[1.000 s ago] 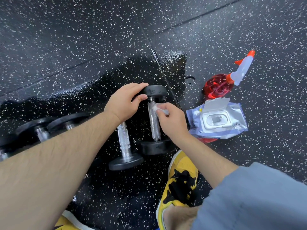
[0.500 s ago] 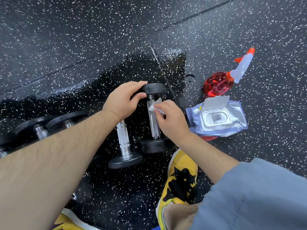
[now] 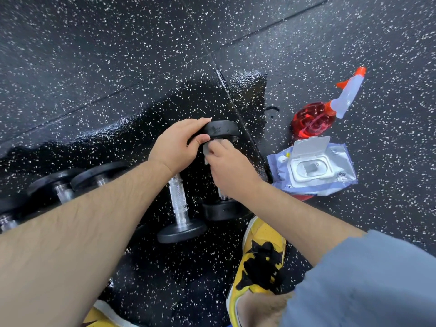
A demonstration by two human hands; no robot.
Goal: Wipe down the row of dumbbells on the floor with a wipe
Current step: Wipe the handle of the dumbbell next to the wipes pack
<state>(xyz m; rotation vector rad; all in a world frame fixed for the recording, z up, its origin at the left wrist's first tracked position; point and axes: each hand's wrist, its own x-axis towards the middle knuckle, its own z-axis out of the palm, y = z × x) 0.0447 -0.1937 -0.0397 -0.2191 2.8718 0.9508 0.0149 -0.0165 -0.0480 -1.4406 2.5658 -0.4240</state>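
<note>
Wearing yellow-and-black right sneaker (image 3: 262, 251) with black laces; showing only a yellow sliver with white sole edge of left sneaker (image 3: 96, 318). Showing blue-grey fabric (image 3: 365, 279) at lower right. Leaving left hand (image 3: 175, 147), right hand (image 3: 231, 171) and hairy forearms bare.

floor (image 3: 94, 55): black, flecked white
dumbbells (image 3: 178, 201): black heads, silver knurled handles
wipe (image 3: 207, 151): white
spray bottle (image 3: 313, 120), 2 o'clock: red liquid, translucent white head, orange nozzle
wipes pack (image 3: 339, 161), 3 o'clock: pale blue, white lid
sneaker (image 3: 262, 263), 5 o'clock: yellow, black laces and patches
garment (image 3: 365, 279): grey-blue
</note>
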